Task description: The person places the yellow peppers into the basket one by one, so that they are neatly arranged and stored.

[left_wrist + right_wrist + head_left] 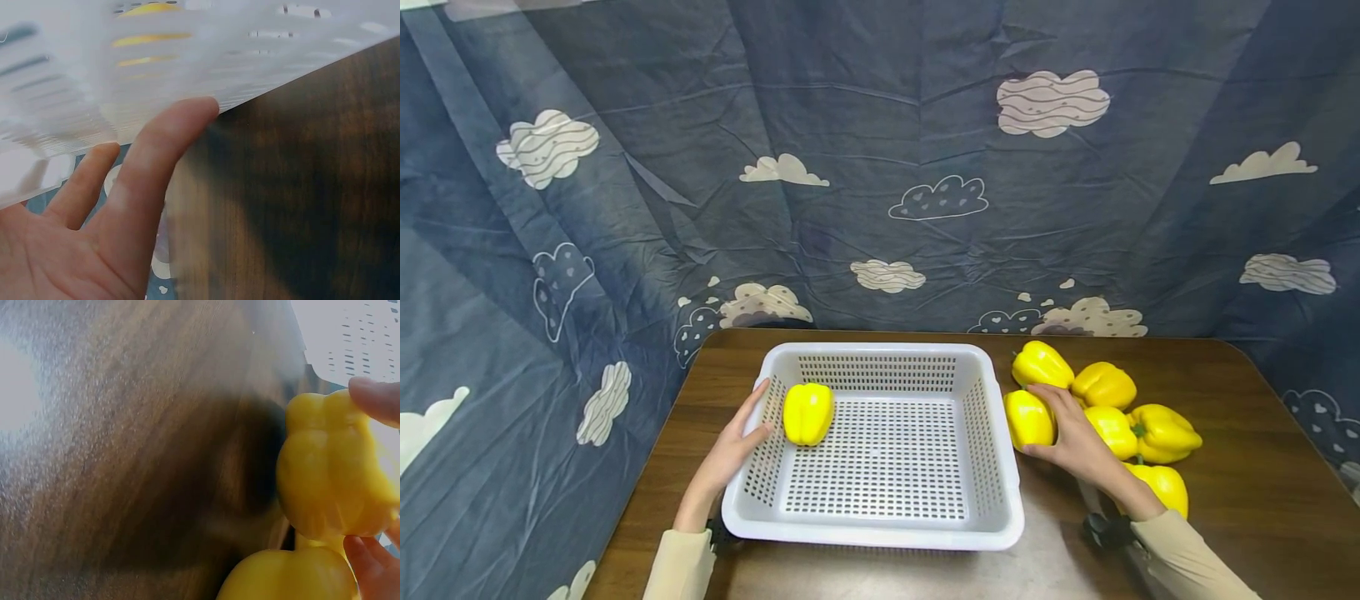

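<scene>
A white perforated plastic basket (872,537) sits on the wooden table, with one yellow bell pepper (808,415) inside near its left wall. My left hand (733,446) is at the basket's left side, its fairly straight fingers touching the rim and outer wall; the left wrist view shows the thumb (162,144) along that wall. To the right of the basket, my right hand (1078,437) holds another yellow bell pepper (1027,419) between thumb and fingers. That held pepper (337,469) also shows in the right wrist view, close to the basket's corner.
Several more yellow bell peppers (1163,433) lie grouped on the table around my right hand and forearm. Behind the table (1262,500) hangs a dark blue curtain (865,125) with a cloud print.
</scene>
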A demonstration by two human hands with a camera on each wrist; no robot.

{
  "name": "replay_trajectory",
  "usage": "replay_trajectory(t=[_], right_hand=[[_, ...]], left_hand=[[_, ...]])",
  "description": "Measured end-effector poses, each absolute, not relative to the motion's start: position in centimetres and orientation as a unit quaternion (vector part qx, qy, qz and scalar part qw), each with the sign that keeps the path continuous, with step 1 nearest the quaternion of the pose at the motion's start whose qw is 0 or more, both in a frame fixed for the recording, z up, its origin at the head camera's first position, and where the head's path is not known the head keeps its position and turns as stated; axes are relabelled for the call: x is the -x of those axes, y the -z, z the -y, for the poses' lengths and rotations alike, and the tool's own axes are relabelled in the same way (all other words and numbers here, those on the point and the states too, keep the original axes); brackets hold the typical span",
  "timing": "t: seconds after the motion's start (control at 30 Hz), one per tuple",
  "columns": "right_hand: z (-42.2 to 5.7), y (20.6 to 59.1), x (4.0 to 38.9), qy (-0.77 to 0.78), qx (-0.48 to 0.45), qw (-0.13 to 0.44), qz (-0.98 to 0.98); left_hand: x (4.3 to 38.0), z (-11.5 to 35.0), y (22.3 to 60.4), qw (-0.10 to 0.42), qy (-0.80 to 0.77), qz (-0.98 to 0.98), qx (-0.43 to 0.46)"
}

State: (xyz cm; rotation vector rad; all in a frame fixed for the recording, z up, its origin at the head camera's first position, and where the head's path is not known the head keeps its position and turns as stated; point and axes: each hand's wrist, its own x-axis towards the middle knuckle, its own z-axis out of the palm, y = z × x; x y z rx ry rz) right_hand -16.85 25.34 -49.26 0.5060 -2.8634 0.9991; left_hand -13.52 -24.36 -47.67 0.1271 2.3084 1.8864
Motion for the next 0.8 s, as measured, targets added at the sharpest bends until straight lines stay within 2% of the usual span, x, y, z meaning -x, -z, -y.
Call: replay_trajectory(t=[0.23, 0.53, 0.8], right_hand=[[-25.4, 48.9, 16.6, -0.34, -0.176, 0.074, 0.921], [-25.8, 47.3, 16.3, -0.346, -0.14, 0.058, 0.926], [-25.9, 46.0, 16.0, -0.357, -0.146, 0.078, 0.919]], left_hand=[[13.5, 24.3, 47.5, 0.081, -0.635, -0.767, -0.044], [13.5, 24.3, 47.4, 0.083, -0.638, -0.764, -0.044], [13.5, 24.2, 47.4, 0.085, -0.639, -0.763, -0.043]])
